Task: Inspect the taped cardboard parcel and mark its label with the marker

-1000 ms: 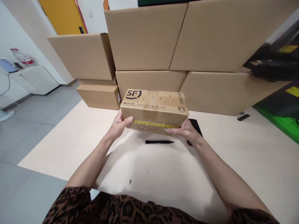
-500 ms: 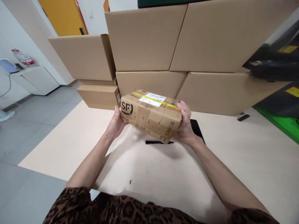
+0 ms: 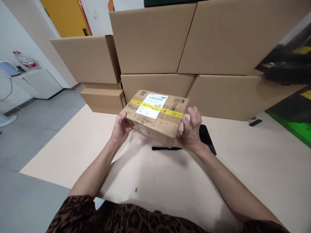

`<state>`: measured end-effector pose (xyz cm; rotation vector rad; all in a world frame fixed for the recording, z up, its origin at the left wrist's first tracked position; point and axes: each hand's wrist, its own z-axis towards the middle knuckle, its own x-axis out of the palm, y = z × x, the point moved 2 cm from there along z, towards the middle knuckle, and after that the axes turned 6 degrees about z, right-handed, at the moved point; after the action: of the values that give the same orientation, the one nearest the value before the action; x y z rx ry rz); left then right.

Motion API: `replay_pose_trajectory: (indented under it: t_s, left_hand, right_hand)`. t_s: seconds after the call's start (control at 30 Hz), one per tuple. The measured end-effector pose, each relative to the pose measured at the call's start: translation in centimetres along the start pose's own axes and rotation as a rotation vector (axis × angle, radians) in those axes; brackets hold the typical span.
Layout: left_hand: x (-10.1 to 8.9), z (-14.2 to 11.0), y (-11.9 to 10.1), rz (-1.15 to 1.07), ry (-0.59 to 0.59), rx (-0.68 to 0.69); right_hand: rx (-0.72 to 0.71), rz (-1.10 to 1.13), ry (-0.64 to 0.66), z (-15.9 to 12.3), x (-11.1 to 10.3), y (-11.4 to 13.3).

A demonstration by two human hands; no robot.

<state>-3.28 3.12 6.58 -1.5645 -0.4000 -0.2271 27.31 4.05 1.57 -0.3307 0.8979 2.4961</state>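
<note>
A small cardboard box [image 3: 155, 121] is held tilted above the table, its top face turned toward me. Across that face run a white shipping label [image 3: 149, 111] and a strip of yellow tape [image 3: 173, 112]. My left hand [image 3: 120, 129] grips the box's left end, thumb on the top edge and fingers beneath. At the right end, my right hand [image 3: 191, 131] supports the lower corner, its fingers curled and partly off the side. Below the box lies a black marker pen [image 3: 166, 148]. A black phone-like slab [image 3: 207, 139] rests beside my right wrist.
Large cardboard boxes [image 3: 155, 42] are stacked along the back of the table [image 3: 155, 181]. A flatter box [image 3: 103, 101] sits at the back left. A small black object [image 3: 255, 123] lies at the right, near a green surface [image 3: 291, 126]. Farther left stands a white cabinet [image 3: 40, 84] with a bottle [image 3: 25, 61].
The box has been tipped so its labelled top faces me more and its printed front side less. My right hand's fingers have loosened from the box's upper right edge.
</note>
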Motion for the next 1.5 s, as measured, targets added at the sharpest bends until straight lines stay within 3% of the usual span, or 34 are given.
replay_pose_trajectory:
  t_s: [0.07,0.13,0.23,0.3,0.4,0.67,0.83,0.97,1.13,1.27,1.43,1.5]
  left_hand:
    - [0.3,-0.2,0.1,-0.029,0.000,0.069]
    - [0.5,-0.4,0.3,-0.031,-0.013,0.132]
    - [0.7,-0.7,0.9,0.016,-0.038,0.197]
    - [0.8,-0.9,1.4,0.052,-0.057,0.222]
    - [1.0,-1.2,1.8,0.070,-0.024,0.238]
    - [1.0,-1.3,0.8,0.137,0.295,0.114]
    - [1.1,-1.1,0.7,0.119,0.295,-0.031]
    - [1.2,-1.3,1.0,0.104,0.309,-0.024]
    - [1.2,-1.5,1.3,0.125,0.377,-0.027]
    - [1.3,-1.4,1.3,0.095,0.393,-0.003]
    - [1.1,-1.1,0.5,0.003,0.324,-0.012]
    - [0.9,-0.9,0.1,-0.010,0.343,-0.036]
  right_hand:
    - [0.165,0.129,-0.094,0.7,-0.5,0.8]
    - [0.454,0.418,-0.130,1.2,-0.7,1.4]
    - [0.846,0.871,-0.011,1.6,-0.3,2.6]
    - [0.933,1.009,0.080,1.8,-0.1,3.6]
    - [0.945,1.069,0.068,2.1,-0.3,4.4]
    - [0.916,1.093,0.041,3.0,-1.5,3.6]
    - [0.882,1.079,0.119,2.7,-1.5,3.6]
    - [0.912,1.040,0.142,2.3,-1.0,3.8]
    - [0.900,1.065,0.080,2.1,-0.8,4.0]
    - [0.777,0.996,0.114,2.1,-1.5,4.3]
    - [0.440,0.762,0.229,2.0,-2.9,5.2]
    - [0.383,0.670,0.269,2.0,-3.0,5.0]
